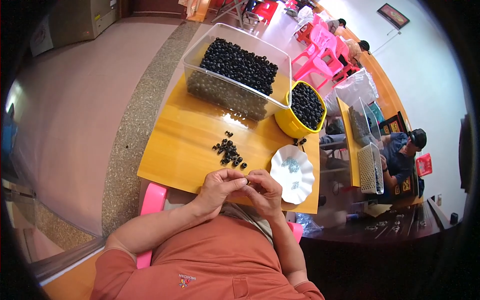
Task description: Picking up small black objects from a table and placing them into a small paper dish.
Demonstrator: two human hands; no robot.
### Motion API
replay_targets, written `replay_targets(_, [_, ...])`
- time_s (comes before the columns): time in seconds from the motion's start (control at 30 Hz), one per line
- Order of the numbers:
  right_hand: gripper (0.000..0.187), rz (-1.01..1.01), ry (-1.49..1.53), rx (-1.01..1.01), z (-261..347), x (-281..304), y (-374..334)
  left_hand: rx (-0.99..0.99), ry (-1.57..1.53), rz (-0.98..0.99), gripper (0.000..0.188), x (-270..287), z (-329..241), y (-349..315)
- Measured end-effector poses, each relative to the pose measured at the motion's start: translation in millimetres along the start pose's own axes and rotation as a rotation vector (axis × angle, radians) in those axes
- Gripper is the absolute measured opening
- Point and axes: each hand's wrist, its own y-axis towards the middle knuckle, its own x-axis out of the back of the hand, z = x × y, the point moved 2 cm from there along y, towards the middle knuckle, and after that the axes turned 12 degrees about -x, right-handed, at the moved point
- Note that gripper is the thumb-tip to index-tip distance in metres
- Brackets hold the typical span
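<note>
My left hand [219, 189] and my right hand [265, 192] meet at the table's near edge, fingertips pinched together. Between them is a small dark piece, mostly covered by the fingers; it looks like one of the small round black plastic parts [229, 152] lying loose in a pile just beyond. Close to my right hand stands a white scalloped dish [278, 176] with little clear, bluish bits in it. Behind the pile, a large clear plastic bin [227, 95] holds a great heap of black parts. A yellow tub [288, 121] beside it is also full of them.
The wooden table [172, 142] carries all this. Pink plastic chairs [322, 50] stand farther back. On the right, another person [397, 150] sits at a second table with a clear bin [361, 120] and a white perforated basket [369, 167]. More people sit along the wall.
</note>
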Motion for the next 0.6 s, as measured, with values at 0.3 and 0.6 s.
replay_targets(0.3, [0.025,-0.009,0.052,0.032,-3.5,-1.1,0.1,-0.003,0.017,-0.013,0.014,3.0,4.1,0.8])
replay_targets(0.6, [0.023,-0.146,-0.061,0.097,0.4,-6.0,-3.2,0.0,-0.025,-0.033,0.012,-0.1,-0.1,-1.2])
